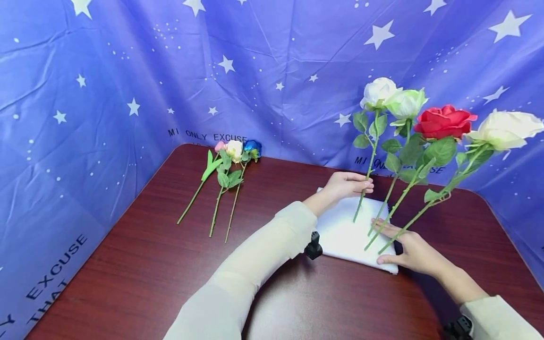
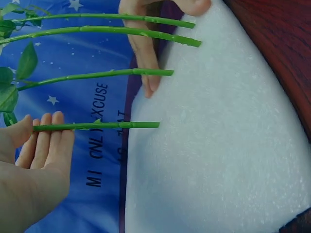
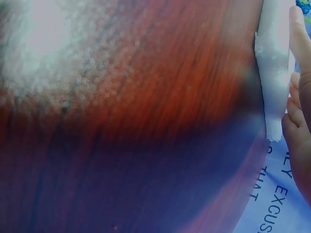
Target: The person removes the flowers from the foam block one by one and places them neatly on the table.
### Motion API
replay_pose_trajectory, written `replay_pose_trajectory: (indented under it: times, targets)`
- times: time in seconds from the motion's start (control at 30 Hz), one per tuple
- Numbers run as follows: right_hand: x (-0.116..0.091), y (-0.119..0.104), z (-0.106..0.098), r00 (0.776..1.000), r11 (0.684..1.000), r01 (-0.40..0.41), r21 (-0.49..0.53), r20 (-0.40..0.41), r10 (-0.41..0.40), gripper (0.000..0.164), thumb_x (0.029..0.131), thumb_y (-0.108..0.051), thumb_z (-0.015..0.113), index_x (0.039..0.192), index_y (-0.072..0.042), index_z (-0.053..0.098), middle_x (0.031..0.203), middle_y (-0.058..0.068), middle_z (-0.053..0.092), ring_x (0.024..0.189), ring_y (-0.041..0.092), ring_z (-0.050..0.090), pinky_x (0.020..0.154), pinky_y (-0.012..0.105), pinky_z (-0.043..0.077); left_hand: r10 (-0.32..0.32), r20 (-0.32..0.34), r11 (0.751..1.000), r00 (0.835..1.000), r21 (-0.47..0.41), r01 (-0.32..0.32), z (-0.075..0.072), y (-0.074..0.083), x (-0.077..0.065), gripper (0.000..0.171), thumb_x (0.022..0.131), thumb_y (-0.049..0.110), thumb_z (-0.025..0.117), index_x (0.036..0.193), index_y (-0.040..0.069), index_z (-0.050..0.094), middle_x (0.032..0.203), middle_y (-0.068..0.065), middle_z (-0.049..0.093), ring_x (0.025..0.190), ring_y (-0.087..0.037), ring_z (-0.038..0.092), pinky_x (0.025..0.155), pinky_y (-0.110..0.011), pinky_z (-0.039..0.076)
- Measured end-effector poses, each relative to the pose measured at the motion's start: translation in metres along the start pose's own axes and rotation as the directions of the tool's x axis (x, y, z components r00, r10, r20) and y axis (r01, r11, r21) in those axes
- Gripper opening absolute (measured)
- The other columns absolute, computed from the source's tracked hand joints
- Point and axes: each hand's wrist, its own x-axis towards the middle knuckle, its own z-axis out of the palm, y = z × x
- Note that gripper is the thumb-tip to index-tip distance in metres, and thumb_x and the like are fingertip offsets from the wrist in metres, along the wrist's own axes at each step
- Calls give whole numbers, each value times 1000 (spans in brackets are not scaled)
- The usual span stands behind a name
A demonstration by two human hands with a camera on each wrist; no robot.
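My left hand point(image 1: 346, 185) pinches the stem of a white rose point(image 1: 378, 93) between thumb and fingers. The foot of that stem meets a white foam block point(image 1: 340, 236) on the table. Beside it, a pale green rose point(image 1: 406, 104), a red rose point(image 1: 445, 122) and a cream rose point(image 1: 505, 130) stand tilted to the right, their stem ends in the foam. My right hand point(image 1: 410, 250) rests on the block's right side, fingers straight and thumb apart, near the stems. In the right wrist view, its fingers point(image 3: 303, 77) lie along the foam's edge.
On the left of the brown table point(image 1: 148, 269) lie a pink tulip point(image 1: 219, 147), another cream rose point(image 1: 234, 151) and a blue flower point(image 1: 253, 148). A blue star-printed cloth point(image 1: 263, 56) hangs behind the table and along its sides.
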Motion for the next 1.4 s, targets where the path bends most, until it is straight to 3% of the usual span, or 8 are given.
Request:
replay_pose_trajectory:
  times: [0.2,0.6,0.87,1.07,1.3,1.4]
  targets:
    - [1,1,-1,1000,1000,-5,-4,-3,5,80,62,-35,87,129,-1,59,131,22,60,134,-22,19,105,-9,15,9,-22,1000,1000,-5,-9,-1,1,0,23,88,0,66,110,-7,68,111,-24,69,107,-35,67,86,-30,61]
    - [-1,1,-1,1000,1000,9,-8,-21,-9,82,61,-34,87,131,-3,58,131,22,60,135,-21,19,107,-8,16,72,-37,996,997,-59,-74,-10,0,-11,24,88,-6,63,110,-13,65,110,-33,65,106,-43,64,87,-36,60]
    - [-2,0,1,1000,1000,7,1,-23,-7,80,62,-34,87,128,1,59,144,1,51,136,-21,20,106,-8,16,95,-81,995,992,9,-95,-15,0,-13,20,83,-5,69,102,-12,70,103,-30,69,101,-40,67,78,-32,62]
    - [-1,0,2,1000,1000,-8,5,-25,8,80,61,-35,87,128,-1,60,140,11,56,135,-22,20,106,-8,16,125,-122,992,985,19,-124,-16,0,-14,20,80,-6,72,98,-12,71,99,-31,69,97,-41,68,74,-34,63]
    - [-3,1,3,999,1000,23,9,-42,-22,81,61,-33,87,129,1,58,147,-11,43,137,-19,21,107,-7,18,164,-160,986,973,65,-156,-14,-2,-15,17,74,-5,78,89,-10,73,89,-29,71,87,-39,71,67,-31,63]
    - [-3,1,3,999,1000,22,9,-45,-21,81,61,-33,87,129,0,59,147,-12,42,137,-19,21,107,-7,18,216,-179,975,960,93,-202,-13,-4,-16,16,73,-4,79,87,-10,73,86,-29,71,82,-39,72,63,-29,63]
